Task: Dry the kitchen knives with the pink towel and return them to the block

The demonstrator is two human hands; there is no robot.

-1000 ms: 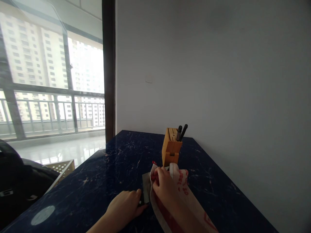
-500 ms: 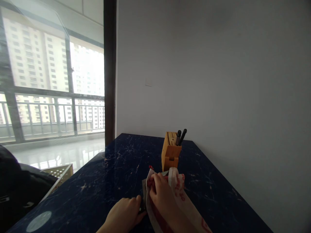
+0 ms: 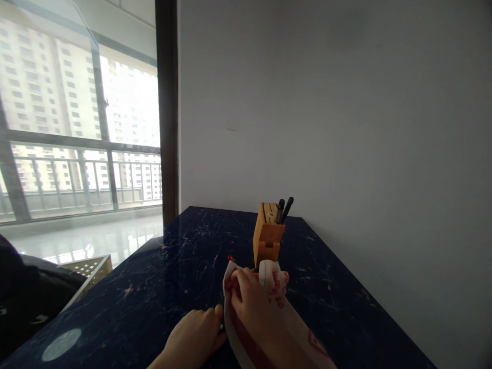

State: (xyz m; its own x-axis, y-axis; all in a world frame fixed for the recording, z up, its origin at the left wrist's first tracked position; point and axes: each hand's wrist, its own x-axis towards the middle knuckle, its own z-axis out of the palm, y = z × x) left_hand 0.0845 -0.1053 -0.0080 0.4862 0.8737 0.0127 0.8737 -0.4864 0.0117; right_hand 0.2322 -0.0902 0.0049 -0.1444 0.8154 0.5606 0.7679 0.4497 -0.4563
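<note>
From my head view, a white wall (image 3: 326, 128) fills the right side and a floor-to-ceiling window (image 3: 130, 113) fills the left. A dark blue veined countertop (image 3: 126, 292) extends forward from my position. A wooden knife block (image 3: 267, 233) stands upright on it, holding two black knife handles (image 3: 283, 210) in its top.

Just in front of the block, my right hand (image 3: 251, 302) is closed firmly on a bunched white towel with red print (image 3: 277, 287), whose tail trails back toward me. My left hand (image 3: 194, 338), nearer me and to the left, is curled in a narrow grip around a dark handle (image 3: 222, 326), apparently a knife's. Only its end shows. Its long axis appears to run forward under the towel, just beside my right hand. Any blade is hidden, so I cannot confirm its line.
</note>
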